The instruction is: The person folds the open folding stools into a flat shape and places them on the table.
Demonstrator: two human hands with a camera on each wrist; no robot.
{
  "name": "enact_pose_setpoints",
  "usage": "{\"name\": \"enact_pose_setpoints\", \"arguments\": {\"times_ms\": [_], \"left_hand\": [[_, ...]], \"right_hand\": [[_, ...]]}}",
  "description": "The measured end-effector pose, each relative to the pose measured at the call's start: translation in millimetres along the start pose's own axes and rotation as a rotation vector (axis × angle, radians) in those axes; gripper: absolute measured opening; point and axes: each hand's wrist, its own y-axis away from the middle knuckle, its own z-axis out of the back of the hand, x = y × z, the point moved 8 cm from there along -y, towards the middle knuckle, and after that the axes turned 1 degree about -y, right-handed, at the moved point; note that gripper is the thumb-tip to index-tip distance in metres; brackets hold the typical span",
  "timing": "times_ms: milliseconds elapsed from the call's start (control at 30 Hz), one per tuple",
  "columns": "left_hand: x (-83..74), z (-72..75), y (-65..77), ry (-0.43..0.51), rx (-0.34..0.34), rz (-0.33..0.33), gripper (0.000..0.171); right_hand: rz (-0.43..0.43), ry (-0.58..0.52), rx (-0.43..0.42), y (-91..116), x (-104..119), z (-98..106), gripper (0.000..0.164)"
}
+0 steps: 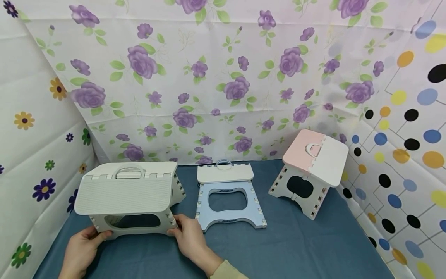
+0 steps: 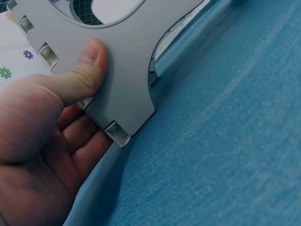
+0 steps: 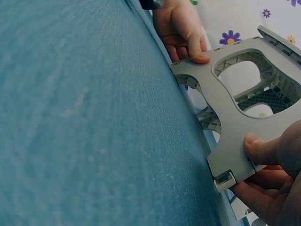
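Observation:
A white folding step stool (image 1: 122,193) stands unfolded at the left, with a ribbed top and a carry handle. My left hand (image 1: 81,248) grips its near left leg, thumb on the front face and fingers behind the edge, as the left wrist view shows on the grey-looking leg panel (image 2: 124,70). The near right leg is held by my right hand (image 1: 191,236); in the right wrist view the thumb presses the front of the leg panel (image 3: 230,141) and the fingers curl behind it.
Beside it, a blue folding stool (image 1: 230,221) with a white top section lies partly folded. A pink and white stool (image 1: 315,159) stands unfolded at the right. Blue cloth (image 1: 278,252) covers the table, and patterned curtains (image 1: 216,58) enclose the back and sides.

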Motion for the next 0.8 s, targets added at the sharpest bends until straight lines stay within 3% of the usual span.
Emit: {"name": "enact_pose_setpoints", "arguments": {"times_ms": [800], "left_hand": [[0.6,-1.5,-1.1,0.000,0.027,0.013,0.041]], "right_hand": [[-0.019,0.019,0.011,-0.3,-1.0,-0.5,0.027]]}}
